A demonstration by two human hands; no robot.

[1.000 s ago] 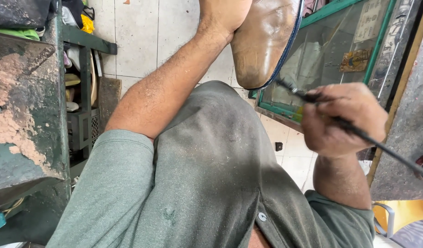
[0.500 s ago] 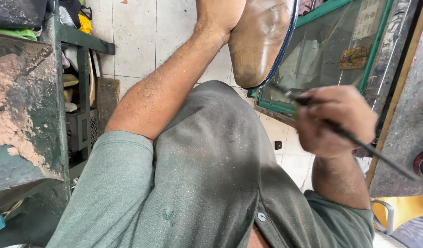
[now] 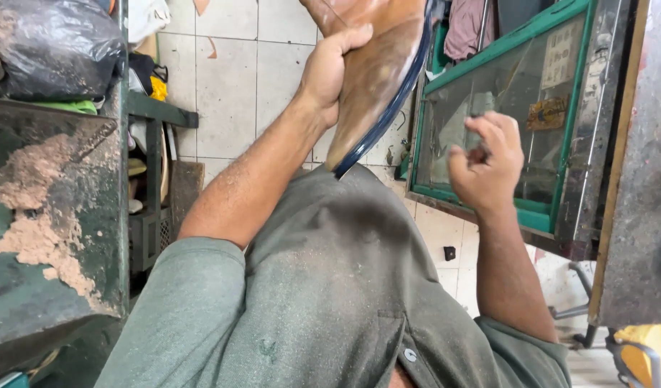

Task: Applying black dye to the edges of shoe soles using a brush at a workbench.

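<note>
The left hand [image 3: 330,68] wraps its fingers firmly around a brown shoe [image 3: 377,72], braced against the chest. The right hand [image 3: 488,162], beside it, pinches something small, too hidden to identify.

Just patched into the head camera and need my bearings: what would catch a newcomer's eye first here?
Top centre, the left hand grips a glossy tan leather shoe with a dark blue sole edge, its end resting on the dusty grey-green shirt. To the right, the right hand pinches a small dark item, too hidden to identify, before a green-framed glass cabinet. Far left, pinkish dust lies caked on a dark green machine housing.
</note>
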